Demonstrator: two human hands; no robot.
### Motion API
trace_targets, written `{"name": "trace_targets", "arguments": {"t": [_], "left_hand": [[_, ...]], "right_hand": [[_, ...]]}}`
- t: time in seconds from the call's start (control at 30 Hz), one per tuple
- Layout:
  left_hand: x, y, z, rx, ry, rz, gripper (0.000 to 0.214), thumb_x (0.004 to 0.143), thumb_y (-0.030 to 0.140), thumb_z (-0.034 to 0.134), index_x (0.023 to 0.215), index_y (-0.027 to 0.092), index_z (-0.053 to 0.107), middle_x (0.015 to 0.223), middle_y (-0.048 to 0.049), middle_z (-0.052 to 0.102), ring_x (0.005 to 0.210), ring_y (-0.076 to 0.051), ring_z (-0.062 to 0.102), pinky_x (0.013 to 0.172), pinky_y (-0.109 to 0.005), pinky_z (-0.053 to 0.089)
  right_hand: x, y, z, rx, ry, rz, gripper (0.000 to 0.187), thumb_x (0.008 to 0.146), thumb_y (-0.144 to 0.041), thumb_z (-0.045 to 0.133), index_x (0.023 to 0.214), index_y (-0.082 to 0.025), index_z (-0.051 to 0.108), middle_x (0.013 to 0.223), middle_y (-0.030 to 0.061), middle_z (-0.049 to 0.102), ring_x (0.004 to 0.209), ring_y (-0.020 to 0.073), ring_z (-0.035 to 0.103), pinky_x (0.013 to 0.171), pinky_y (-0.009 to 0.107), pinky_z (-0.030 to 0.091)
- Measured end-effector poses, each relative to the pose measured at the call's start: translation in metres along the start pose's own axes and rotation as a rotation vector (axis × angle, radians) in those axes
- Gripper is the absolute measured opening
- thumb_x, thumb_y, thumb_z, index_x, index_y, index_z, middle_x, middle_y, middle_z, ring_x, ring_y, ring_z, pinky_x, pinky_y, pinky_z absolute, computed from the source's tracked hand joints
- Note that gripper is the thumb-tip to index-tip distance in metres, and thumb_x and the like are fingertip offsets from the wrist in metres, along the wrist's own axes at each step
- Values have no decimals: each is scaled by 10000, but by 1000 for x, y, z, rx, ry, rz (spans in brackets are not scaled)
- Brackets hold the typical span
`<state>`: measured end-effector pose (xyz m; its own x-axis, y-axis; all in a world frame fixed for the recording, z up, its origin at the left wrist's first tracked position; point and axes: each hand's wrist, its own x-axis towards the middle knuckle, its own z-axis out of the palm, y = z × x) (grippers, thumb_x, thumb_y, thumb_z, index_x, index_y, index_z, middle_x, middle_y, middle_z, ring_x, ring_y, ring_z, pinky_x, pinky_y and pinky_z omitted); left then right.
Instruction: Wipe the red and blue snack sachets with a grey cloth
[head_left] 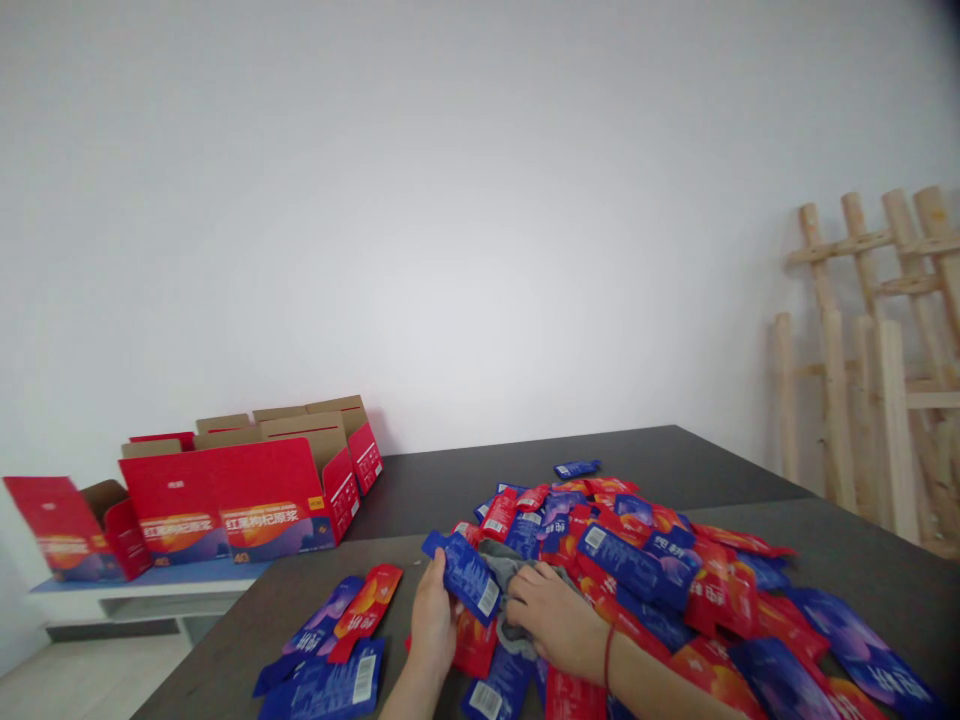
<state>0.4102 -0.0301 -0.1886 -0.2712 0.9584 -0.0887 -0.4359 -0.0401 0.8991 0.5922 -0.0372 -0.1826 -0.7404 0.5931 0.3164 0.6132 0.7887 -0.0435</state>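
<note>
Toward the near side of the table (225, 650), left of its middle, the left hand (435, 612) grasps one blue pouch (469, 578) by its left end, raised and tilted. The right hand (553, 615), one red band (608, 655) on its wrist, clutches one grey cloth (504, 565) just beside that pouch; whether the two touch, I cannot tell. Near the left edge lie at least three pouches, overlapping: two blue (326, 688) and one red (367, 608). From the middle toward the right edge spreads a pile (637, 570) of red and blue pouches, too overlapped to count. One lone pouch (577, 468) lies between it and the far edge. Beyond the left edge, at least three open red boxes (270, 495) stand on one stand (150, 605).
</note>
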Motion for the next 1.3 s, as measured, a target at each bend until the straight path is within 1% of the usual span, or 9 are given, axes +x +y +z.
{"name": "trace_targets", "arguments": {"t": [0.17, 0.37, 0.47, 0.67, 0.9, 1.0, 1.1, 1.2, 1.3], "left_hand": [[3, 3, -4, -17, -62, 85, 364, 584, 445, 744, 739, 182, 546, 498, 96, 488, 386, -49, 384, 418, -182, 303], [2, -11, 3, 176, -125, 67, 301, 557, 321, 721, 786, 146, 634, 568, 26, 601, 452, -110, 497, 442, -219, 376], [1, -14, 6, 74, -210, 68, 177, 534, 224, 679, 693, 167, 627, 687, 5, 645, 591, -133, 571, 565, -240, 452], [9, -24, 5, -70, -225, 51, 125, 517, 170, 586, 496, 190, 464, 523, 52, 518, 554, -109, 517, 599, -225, 436], [19, -27, 2, -193, -151, 24, 134, 487, 136, 564, 461, 172, 438, 737, 10, 624, 675, -126, 590, 591, -213, 440], [21, -21, 2, -280, -155, 30, 151, 473, 102, 591, 459, 169, 457, 696, 15, 616, 715, -138, 606, 621, -217, 449], [22, -16, 3, -325, -157, 49, 172, 479, 100, 609, 458, 170, 454, 625, 27, 588, 680, -135, 598, 616, -219, 449], [20, -17, 3, -329, -168, 55, 167, 474, 92, 598, 479, 173, 451, 565, 50, 552, 582, -107, 551, 569, -204, 432], [18, -21, 3, -324, -158, 65, 172, 475, 94, 592, 492, 172, 440, 522, 70, 518, 502, -74, 478, 542, -188, 415]], "right_hand": [[10, 15, 0, 227, 366, 333, 222, 715, -73, 478, 866, -225, 535, 985, 34, 575, 972, 203, 494, 855, 348, 381], [31, 22, -18, 506, 747, 491, 152, 767, -146, 419, 835, -236, 520, 887, 43, 576, 870, 215, 538, 814, 374, 443], [34, 13, -21, 476, 712, 418, 192, 780, -152, 428, 902, -232, 552, 958, 58, 589, 948, 224, 537, 876, 395, 426], [31, -18, 11, 339, 315, 294, 415, 772, -127, 488, 1154, -280, 542, 1221, 45, 532, 1153, 238, 452, 964, 392, 364], [20, -7, 22, 136, 182, 312, 312, 750, -77, 500, 995, -254, 577, 1091, 29, 580, 1062, 225, 481, 907, 372, 357], [18, 10, 10, 137, 191, 410, 289, 739, -60, 479, 951, -233, 575, 1044, 37, 586, 1016, 226, 495, 859, 360, 378], [23, 13, -2, 225, 330, 479, 291, 740, -49, 457, 951, -216, 565, 1037, 53, 580, 1013, 218, 496, 867, 346, 380], [31, -3, -7, 286, 428, 415, 271, 752, -66, 470, 953, -221, 564, 1080, 59, 565, 1044, 214, 483, 906, 349, 363], [36, -26, 1, 271, 376, 251, 249, 773, -138, 529, 992, -252, 562, 1148, 30, 550, 1097, 220, 455, 941, 364, 332]]}}
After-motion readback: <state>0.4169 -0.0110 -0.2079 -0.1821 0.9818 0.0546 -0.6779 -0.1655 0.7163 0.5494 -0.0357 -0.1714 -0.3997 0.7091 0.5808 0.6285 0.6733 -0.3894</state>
